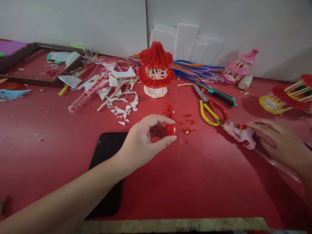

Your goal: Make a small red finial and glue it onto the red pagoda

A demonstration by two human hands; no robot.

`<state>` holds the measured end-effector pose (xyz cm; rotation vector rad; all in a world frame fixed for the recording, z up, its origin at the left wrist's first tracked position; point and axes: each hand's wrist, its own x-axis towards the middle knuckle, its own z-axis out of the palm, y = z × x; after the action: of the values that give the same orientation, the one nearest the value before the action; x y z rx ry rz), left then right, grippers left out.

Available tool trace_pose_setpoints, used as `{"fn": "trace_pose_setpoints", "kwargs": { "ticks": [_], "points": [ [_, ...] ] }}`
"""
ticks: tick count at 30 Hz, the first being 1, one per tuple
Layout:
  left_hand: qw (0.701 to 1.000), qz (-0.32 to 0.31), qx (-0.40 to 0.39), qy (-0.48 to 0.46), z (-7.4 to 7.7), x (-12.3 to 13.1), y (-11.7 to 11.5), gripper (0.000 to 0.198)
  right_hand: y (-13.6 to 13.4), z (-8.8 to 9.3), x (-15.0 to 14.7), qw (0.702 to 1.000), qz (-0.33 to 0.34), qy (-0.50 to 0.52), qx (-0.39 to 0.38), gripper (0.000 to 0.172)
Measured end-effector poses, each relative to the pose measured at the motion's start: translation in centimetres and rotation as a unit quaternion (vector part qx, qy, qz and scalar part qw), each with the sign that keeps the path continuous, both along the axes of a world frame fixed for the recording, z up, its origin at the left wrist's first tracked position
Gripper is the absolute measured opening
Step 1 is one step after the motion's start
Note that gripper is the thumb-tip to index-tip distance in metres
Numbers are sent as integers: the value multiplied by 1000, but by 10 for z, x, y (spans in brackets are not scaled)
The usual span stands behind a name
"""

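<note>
My left hand (148, 139) pinches a small red piece with a white face (170, 130) between thumb and fingers, above the red tabletop. My right hand (280, 139) is at the right, fingers stretched out over the back of a pink glue gun (240, 134); whether they touch it I cannot tell. A clear glue stick (278, 164) runs from the gun's rear beneath that hand. Beyond my left hand stands a small pavilion model (156, 70) with two red ruffled roofs and a pale stick frame. Red scraps (186, 130) lie just right of the held piece.
A black phone (109, 191) lies under my left forearm. Scissors (209, 109) and a green-black cutter (221, 97) lie before the glue gun. White foam scraps (124, 107), pipe cleaners (195, 70), foam sheets (186, 42), a pink model (240, 66) and a yellow-based model (271, 102) stand or lie around.
</note>
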<state>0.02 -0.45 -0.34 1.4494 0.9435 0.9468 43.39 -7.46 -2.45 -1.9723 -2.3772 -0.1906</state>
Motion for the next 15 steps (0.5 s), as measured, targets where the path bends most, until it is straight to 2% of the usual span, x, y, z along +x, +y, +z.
{"fn": "trace_pose_setpoints", "kwargs": {
  "ticks": [4,8,10,13,15],
  "points": [
    [992,9,99,74,-4,-1,0,26,-1,-20,11,993,70,-50,83,32],
    [982,10,146,118,-7,-2,0,27,0,-24,7,991,101,-49,71,35],
    [984,18,132,118,-7,-2,-1,28,-2,-20,1,989,118,-49,78,37],
    [995,12,73,69,-5,0,-1,30,-6,-9,-14,979,147,-16,140,36],
    [1000,-4,18,21,-4,0,0,32,-7,0,-28,973,123,16,197,36]
  ]
}}
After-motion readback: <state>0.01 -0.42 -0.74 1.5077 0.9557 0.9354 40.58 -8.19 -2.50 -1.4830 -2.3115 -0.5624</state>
